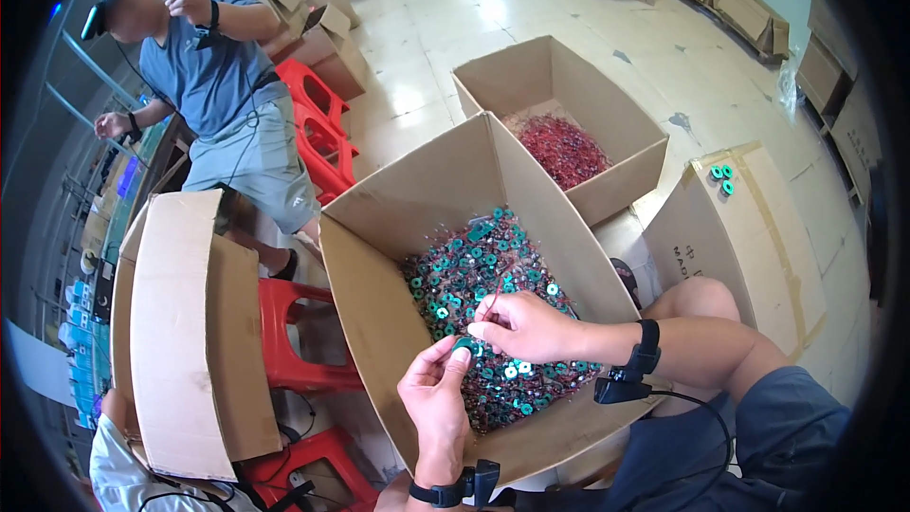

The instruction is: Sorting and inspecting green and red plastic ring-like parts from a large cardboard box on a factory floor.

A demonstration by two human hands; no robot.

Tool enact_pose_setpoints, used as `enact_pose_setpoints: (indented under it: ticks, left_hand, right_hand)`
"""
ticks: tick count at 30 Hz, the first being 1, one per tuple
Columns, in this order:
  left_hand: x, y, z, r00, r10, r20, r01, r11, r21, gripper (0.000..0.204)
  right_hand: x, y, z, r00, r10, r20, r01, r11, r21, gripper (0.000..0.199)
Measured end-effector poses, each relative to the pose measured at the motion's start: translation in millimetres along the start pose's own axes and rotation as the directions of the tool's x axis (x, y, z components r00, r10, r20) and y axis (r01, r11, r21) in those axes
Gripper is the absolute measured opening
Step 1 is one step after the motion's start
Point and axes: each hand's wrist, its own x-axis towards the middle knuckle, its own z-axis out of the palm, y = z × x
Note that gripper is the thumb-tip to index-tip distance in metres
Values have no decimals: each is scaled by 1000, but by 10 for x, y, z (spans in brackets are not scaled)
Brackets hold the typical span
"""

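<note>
Over a big open cardboard box, both of my hands work close together. The thumb and fingers of my left hand pinch a small green round part. My right hand is just beside and above it, its fingers closed on a thin red wire that sticks up. Whether the wire is joined to the green part is hidden by the fingertips. Inside the box lies a heap of loose green round parts tangled with dark red wires.
Behind this box, a second open carton holds a pile of red wires. On a closed carton at right lie a few green parts. Red stools and an upright carton are at left. A person stands beyond.
</note>
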Motion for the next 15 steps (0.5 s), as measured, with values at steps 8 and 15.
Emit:
enact_pose_setpoints:
  ticks: [8,15]
  left_hand:
    - [-53,32,21,999,39,1,-39,999,-27,25]
    - [3,-59,-45,999,-5,44,9,997,-81,29]
  right_hand:
    - [23,56,56,983,184,-4,-182,974,133,17]
    - [14,-37,14,996,-56,-65,55,998,-14,15]
